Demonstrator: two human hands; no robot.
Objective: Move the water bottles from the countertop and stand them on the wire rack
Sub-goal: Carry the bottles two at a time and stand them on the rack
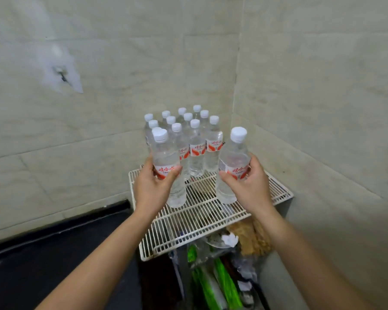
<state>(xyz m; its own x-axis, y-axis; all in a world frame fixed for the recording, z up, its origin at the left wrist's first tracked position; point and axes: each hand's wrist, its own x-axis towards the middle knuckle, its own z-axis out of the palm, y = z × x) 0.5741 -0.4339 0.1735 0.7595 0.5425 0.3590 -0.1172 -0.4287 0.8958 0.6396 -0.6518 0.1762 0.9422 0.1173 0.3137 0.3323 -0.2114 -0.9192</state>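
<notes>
My left hand (151, 186) grips a clear water bottle (166, 157) with a white cap and red label, held upright over the left part of the white wire rack (188, 222). In my right hand (249, 186) is a second bottle of the same kind (233, 157), upright over the rack's right side. Whether either bottle's base touches the wires I cannot tell. Several more bottles (196, 146) stand in rows at the back of the rack, in the wall corner.
The black countertop (43, 260) lies to the left of the rack. Under the rack are green packets (226, 285), a brownish bundle (251, 238) and other clutter. Tiled walls (311, 97) close in behind and on the right. The front half of the rack carries no bottles.
</notes>
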